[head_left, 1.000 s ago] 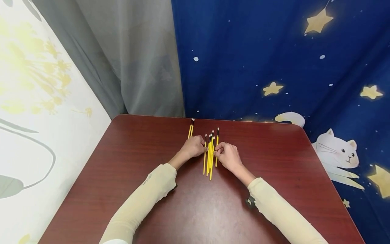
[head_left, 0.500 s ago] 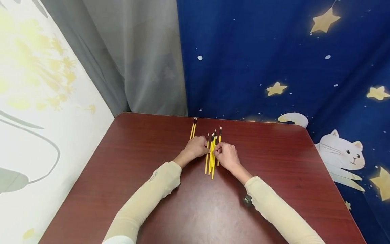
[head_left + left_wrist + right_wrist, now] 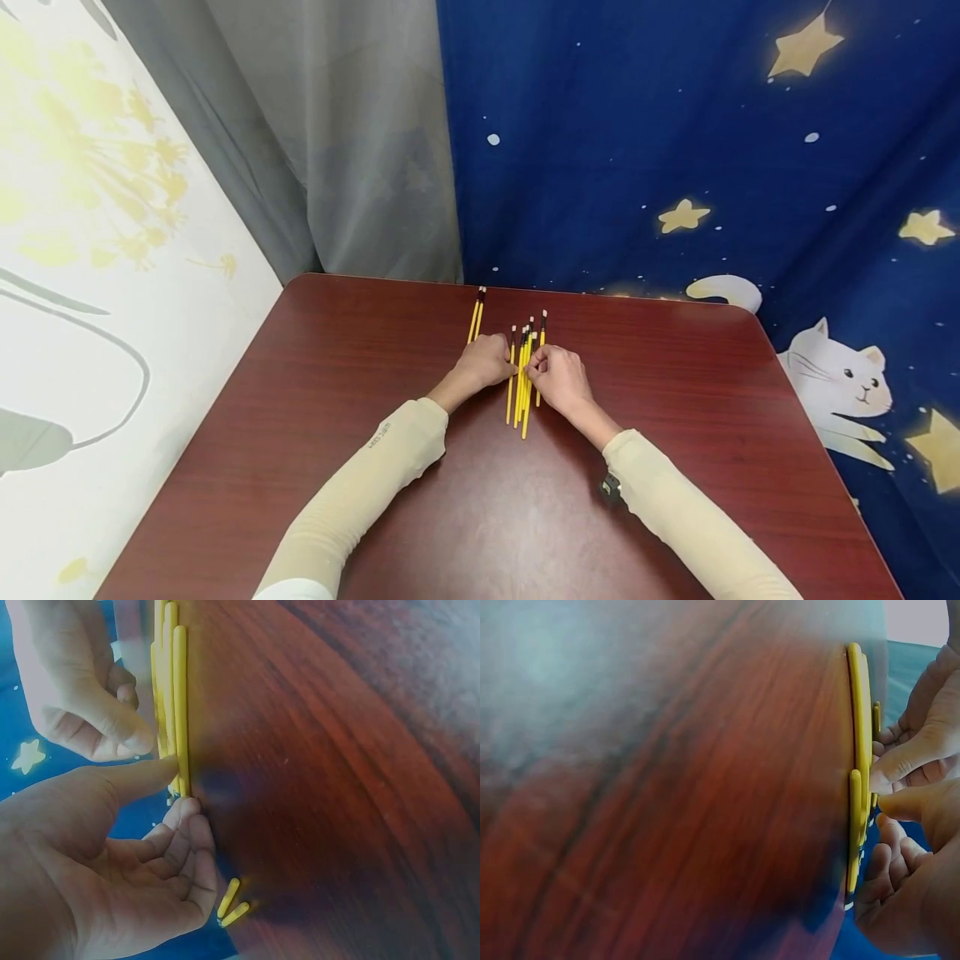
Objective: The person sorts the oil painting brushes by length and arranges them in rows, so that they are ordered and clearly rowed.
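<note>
Several thin yellow paintbrushes with black collars and white tips lie side by side on the table, tips pointing away. My left hand is at the leftmost brush of the bunch; in the left wrist view its thumb and index finger pinch a yellow handle. From the other side my right hand reaches in, its thumb and index fingertips close together on the bunch. One brush at the right passes partly behind that hand. Beyond my left hand, two more brushes lie apart, their lower parts hidden by it.
The dark red wooden table ends at a rounded far edge near the two separate brushes. Behind it hang a grey curtain and a blue star-printed curtain. A pale patterned surface borders the left side.
My right hand has shifted slightly left over the bunch and now covers more of the right-hand brush. My left hand stays at the leftmost brush. The head view has moved a little.
</note>
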The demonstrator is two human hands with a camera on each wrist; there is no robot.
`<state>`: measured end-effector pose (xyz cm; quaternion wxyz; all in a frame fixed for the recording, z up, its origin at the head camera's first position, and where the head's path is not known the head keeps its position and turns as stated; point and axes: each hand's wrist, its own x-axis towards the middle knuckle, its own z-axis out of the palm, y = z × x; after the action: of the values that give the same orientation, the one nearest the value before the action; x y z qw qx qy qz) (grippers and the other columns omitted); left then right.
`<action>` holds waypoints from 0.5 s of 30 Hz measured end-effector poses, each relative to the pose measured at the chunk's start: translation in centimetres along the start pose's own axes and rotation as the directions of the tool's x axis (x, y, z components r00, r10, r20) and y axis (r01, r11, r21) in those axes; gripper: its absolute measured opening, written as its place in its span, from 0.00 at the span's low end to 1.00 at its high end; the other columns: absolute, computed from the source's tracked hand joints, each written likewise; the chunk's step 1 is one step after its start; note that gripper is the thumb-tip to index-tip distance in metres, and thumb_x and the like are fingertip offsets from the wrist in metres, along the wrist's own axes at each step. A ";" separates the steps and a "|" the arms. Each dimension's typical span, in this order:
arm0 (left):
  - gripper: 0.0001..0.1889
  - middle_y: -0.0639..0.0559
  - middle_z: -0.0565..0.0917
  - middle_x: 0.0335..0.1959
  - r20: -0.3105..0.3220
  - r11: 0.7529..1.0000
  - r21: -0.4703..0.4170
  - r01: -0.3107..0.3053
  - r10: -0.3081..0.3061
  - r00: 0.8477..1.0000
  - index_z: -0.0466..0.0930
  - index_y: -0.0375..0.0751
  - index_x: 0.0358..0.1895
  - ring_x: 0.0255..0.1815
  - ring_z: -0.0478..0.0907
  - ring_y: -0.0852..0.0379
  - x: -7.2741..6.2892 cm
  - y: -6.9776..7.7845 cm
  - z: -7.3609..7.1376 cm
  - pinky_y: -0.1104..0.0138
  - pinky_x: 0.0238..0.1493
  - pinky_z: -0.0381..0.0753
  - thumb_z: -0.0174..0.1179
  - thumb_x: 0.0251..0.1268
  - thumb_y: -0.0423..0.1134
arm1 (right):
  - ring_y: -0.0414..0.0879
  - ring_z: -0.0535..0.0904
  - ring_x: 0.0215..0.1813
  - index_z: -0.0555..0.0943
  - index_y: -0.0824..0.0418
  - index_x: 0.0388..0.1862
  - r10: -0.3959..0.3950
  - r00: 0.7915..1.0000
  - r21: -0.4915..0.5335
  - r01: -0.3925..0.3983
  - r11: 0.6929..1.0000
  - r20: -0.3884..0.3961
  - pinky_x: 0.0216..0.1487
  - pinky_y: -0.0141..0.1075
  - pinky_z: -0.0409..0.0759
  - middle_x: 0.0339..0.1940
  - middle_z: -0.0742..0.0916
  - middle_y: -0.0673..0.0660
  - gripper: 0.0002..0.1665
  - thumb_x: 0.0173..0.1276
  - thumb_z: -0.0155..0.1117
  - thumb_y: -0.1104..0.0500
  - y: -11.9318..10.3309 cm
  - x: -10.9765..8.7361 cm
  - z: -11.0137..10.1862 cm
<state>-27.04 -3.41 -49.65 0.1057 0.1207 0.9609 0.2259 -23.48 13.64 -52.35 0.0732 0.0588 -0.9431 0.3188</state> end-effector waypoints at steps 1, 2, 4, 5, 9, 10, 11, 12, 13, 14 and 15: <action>0.14 0.54 0.77 0.23 -0.004 1.000 0.002 0.004 -0.004 1.000 0.77 0.44 0.30 0.27 0.75 0.55 0.0 0.0 0.0 0.63 0.35 0.74 0.72 0.66 0.44 | 0.46 0.81 0.31 0.86 0.53 0.29 -0.006 1.000 0.000 0.006 1.000 0.002 0.37 0.40 0.77 0.25 0.86 0.49 0.06 0.63 0.76 0.58 0.0 0.1 0.0; 0.13 0.53 0.79 0.25 0.002 1.000 0.000 0.018 -0.018 1.000 0.78 0.43 0.32 0.29 0.76 0.54 -0.4 0.3 -0.2 0.63 0.37 0.76 0.72 0.67 0.44 | 0.46 0.81 0.32 0.86 0.53 0.29 -0.008 1.000 -0.001 0.008 1.000 0.007 0.37 0.39 0.77 0.26 0.86 0.49 0.05 0.63 0.76 0.58 -0.1 0.1 0.1; 0.13 0.52 0.81 0.27 -0.004 1.000 0.010 0.021 -0.021 1.000 0.78 0.43 0.34 0.31 0.78 0.53 -0.4 0.3 0.0 0.61 0.41 0.77 0.72 0.67 0.45 | 0.45 0.81 0.32 0.87 0.53 0.30 -0.005 1.000 -0.008 0.005 1.000 0.016 0.37 0.39 0.77 0.26 0.86 0.49 0.05 0.64 0.75 0.58 -0.1 0.2 0.1; 0.13 0.52 0.81 0.28 -0.005 1.000 0.016 0.021 -0.021 1.000 0.78 0.44 0.35 0.32 0.78 0.53 -0.4 0.2 0.1 0.61 0.43 0.78 0.72 0.67 0.45 | 0.45 0.81 0.32 0.87 0.53 0.30 -0.002 1.000 -0.012 0.002 1.000 0.020 0.37 0.39 0.78 0.26 0.86 0.49 0.04 0.64 0.75 0.58 -0.1 0.2 0.2; 0.14 0.53 0.79 0.28 -0.004 0.999 0.032 0.021 -0.021 1.000 0.76 0.45 0.36 0.33 0.77 0.54 -0.3 0.2 0.3 0.58 0.51 0.78 0.71 0.68 0.47 | 0.46 0.81 0.31 0.87 0.53 0.30 0.005 1.000 -0.015 -0.005 1.000 0.028 0.37 0.40 0.79 0.26 0.87 0.49 0.05 0.64 0.76 0.59 -0.2 0.2 0.2; 0.14 0.53 0.79 0.28 -0.006 0.999 0.036 0.021 -0.021 1.000 0.76 0.45 0.36 0.33 0.77 0.54 -0.3 0.2 0.3 0.58 0.52 0.78 0.71 0.68 0.47 | 0.46 0.82 0.31 0.87 0.53 0.30 0.004 1.000 -0.016 -0.004 1.000 0.030 0.38 0.40 0.79 0.26 0.87 0.49 0.05 0.64 0.76 0.59 -0.2 0.2 0.2; 0.14 0.53 0.79 0.28 -0.005 0.999 0.039 0.023 -0.023 1.000 0.76 0.45 0.36 0.33 0.77 0.54 -0.3 0.2 0.3 0.58 0.52 0.77 0.71 0.68 0.47 | 0.46 0.82 0.31 0.87 0.53 0.30 0.002 0.999 -0.018 -0.001 1.000 0.032 0.38 0.41 0.80 0.26 0.87 0.49 0.05 0.64 0.75 0.59 -0.2 0.2 0.3; 0.14 0.53 0.79 0.28 -0.005 0.999 0.042 0.024 -0.024 1.000 0.76 0.45 0.35 0.33 0.77 0.54 -0.3 0.2 0.3 0.58 0.51 0.77 0.71 0.68 0.46 | 0.46 0.82 0.31 0.87 0.53 0.29 0.000 0.999 -0.023 0.000 1.000 0.033 0.38 0.42 0.80 0.25 0.87 0.49 0.05 0.64 0.75 0.59 -0.2 0.1 0.3; 0.14 0.53 0.79 0.27 -0.003 0.999 0.045 0.025 -0.024 1.000 0.76 0.45 0.35 0.32 0.77 0.54 -0.3 0.2 0.3 0.58 0.49 0.77 0.71 0.68 0.46 | 0.46 0.82 0.31 0.86 0.52 0.29 -0.001 0.999 -0.030 0.002 1.000 0.034 0.38 0.43 0.81 0.25 0.86 0.49 0.05 0.64 0.75 0.59 -0.2 0.1 0.3; 0.14 0.53 0.79 0.27 -0.002 0.999 0.047 0.026 -0.026 1.000 0.76 0.45 0.35 0.32 0.77 0.55 -0.3 0.2 0.3 0.59 0.48 0.77 0.71 0.68 0.46 | 0.47 0.83 0.31 0.86 0.52 0.29 0.000 0.999 -0.037 0.002 0.999 0.035 0.38 0.44 0.81 0.24 0.86 0.48 0.05 0.63 0.74 0.60 -0.2 0.1 0.3; 0.14 0.53 0.79 0.27 -0.001 0.998 0.050 0.026 -0.026 1.000 0.76 0.45 0.34 0.31 0.77 0.55 -0.3 0.2 0.3 0.60 0.47 0.76 0.71 0.68 0.46 | 0.47 0.83 0.31 0.86 0.52 0.29 0.001 0.999 -0.042 0.000 0.999 0.036 0.38 0.44 0.81 0.24 0.86 0.48 0.05 0.63 0.74 0.60 -0.2 0.0 0.3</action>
<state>-26.60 -3.19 -49.75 0.1055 0.1110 0.9677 0.2002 -23.51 13.30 -52.45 0.0572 0.0628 -0.9508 0.2978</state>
